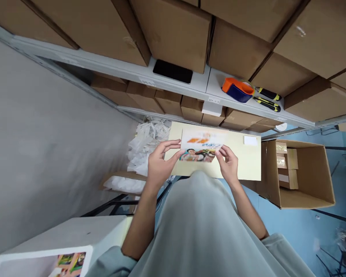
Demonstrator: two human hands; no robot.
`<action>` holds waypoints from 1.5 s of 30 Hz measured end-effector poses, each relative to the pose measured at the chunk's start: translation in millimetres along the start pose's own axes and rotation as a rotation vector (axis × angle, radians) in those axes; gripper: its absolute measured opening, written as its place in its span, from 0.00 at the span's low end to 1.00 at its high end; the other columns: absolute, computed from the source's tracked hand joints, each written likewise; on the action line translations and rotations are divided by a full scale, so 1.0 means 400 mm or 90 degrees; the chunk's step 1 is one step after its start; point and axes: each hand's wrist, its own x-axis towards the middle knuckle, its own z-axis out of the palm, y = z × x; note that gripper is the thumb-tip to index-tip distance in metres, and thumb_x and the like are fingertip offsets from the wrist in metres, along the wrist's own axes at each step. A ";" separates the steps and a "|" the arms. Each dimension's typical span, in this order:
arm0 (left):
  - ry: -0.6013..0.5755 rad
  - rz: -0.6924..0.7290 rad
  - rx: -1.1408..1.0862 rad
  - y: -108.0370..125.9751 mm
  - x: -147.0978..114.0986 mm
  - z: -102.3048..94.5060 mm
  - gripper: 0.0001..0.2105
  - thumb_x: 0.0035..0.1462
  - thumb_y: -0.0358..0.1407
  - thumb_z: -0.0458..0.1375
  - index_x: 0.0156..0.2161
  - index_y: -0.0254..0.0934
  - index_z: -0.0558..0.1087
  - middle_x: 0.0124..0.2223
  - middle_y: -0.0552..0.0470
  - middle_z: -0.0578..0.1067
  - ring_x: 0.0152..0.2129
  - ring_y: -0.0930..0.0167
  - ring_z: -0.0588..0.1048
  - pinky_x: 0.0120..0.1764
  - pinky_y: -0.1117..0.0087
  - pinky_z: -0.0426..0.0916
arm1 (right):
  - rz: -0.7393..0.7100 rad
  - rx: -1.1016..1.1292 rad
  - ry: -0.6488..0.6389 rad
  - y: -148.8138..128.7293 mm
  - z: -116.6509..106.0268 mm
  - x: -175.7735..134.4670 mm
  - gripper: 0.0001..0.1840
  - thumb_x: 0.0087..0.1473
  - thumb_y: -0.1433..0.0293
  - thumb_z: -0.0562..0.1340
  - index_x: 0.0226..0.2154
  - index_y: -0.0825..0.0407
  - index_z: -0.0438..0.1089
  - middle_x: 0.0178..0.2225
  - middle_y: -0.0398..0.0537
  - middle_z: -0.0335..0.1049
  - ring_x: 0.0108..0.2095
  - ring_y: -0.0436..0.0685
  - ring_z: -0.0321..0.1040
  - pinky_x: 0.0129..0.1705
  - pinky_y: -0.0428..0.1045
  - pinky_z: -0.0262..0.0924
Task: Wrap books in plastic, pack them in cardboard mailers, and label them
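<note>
Printed leaflet [197,155] held between two hands over a pale counter [249,165]. The left hand [161,161] pinches the leaflet's left edge, the thumb lying low on that edge and the other fingers bent above it. The right hand [228,161] pinches the opposite edge near its lower corner, thumb toward the front, remaining fingers curled at the side. The leaflet thus spans the gap between both sets of fingers; its upper panel, white with orange and blue print, is blurred, and its lower panel carries a picture. Whether it touches the counter cannot be told.

Right of the counter, an open cardboard box [311,173] contains smaller taped boxes [288,169] stacked along its left wall. Left of the counter, below a heap of white crumpled material [150,142], an open carton [132,174] holds white contents. Beyond the counter, a metal shelf [213,82] bears large closed cartons [173,34], with an orange-and-blue tape dispenser [238,89] near its front edge. A lower row of cartons [167,100] stands beneath.
</note>
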 end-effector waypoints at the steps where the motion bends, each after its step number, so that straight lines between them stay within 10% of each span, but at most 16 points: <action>1: -0.008 -0.047 -0.012 -0.027 -0.001 0.002 0.20 0.58 0.50 0.73 0.49 0.39 0.81 0.49 0.44 0.87 0.48 0.60 0.86 0.55 0.59 0.82 | 0.039 0.004 0.000 0.026 0.007 0.008 0.28 0.63 0.46 0.71 0.55 0.48 0.80 0.56 0.55 0.85 0.58 0.67 0.82 0.63 0.64 0.76; 8: -0.065 -0.291 -0.003 -0.303 -0.035 -0.011 0.24 0.58 0.46 0.65 0.55 0.36 0.83 0.57 0.39 0.86 0.42 0.61 0.86 0.45 0.64 0.82 | 0.265 -0.036 -0.069 0.297 0.105 0.048 0.41 0.49 0.41 0.75 0.54 0.55 0.80 0.46 0.57 0.88 0.49 0.67 0.84 0.53 0.62 0.80; 13: -0.073 -0.351 0.146 -0.461 0.026 -0.023 0.25 0.59 0.31 0.59 0.61 0.37 0.82 0.58 0.44 0.86 0.50 0.59 0.85 0.58 0.63 0.77 | 0.299 -0.165 -0.114 0.458 0.224 0.148 0.26 0.48 0.50 0.73 0.42 0.52 0.83 0.42 0.51 0.88 0.43 0.63 0.83 0.56 0.63 0.77; 23: -0.052 -0.376 0.157 -0.597 0.211 0.041 0.21 0.65 0.26 0.59 0.62 0.31 0.79 0.60 0.35 0.83 0.53 0.58 0.82 0.61 0.61 0.72 | 0.336 -0.248 -0.098 0.551 0.330 0.347 0.18 0.50 0.66 0.69 0.43 0.57 0.81 0.47 0.60 0.87 0.48 0.63 0.82 0.61 0.61 0.74; 36: 0.098 -0.486 0.011 -0.605 -0.245 -0.035 0.10 0.69 0.32 0.59 0.49 0.38 0.83 0.49 0.46 0.88 0.43 0.65 0.85 0.51 0.65 0.77 | 0.372 -0.179 -0.507 0.542 0.384 0.104 0.25 0.53 0.51 0.74 0.45 0.52 0.83 0.43 0.53 0.87 0.42 0.60 0.83 0.59 0.64 0.75; 45: 0.378 -0.638 -0.065 -0.792 -0.402 -0.099 0.10 0.66 0.34 0.59 0.45 0.38 0.83 0.46 0.46 0.87 0.39 0.65 0.84 0.47 0.66 0.77 | 0.340 -0.275 -0.679 0.612 0.560 0.112 0.22 0.57 0.51 0.71 0.46 0.49 0.81 0.44 0.51 0.86 0.45 0.61 0.83 0.58 0.61 0.77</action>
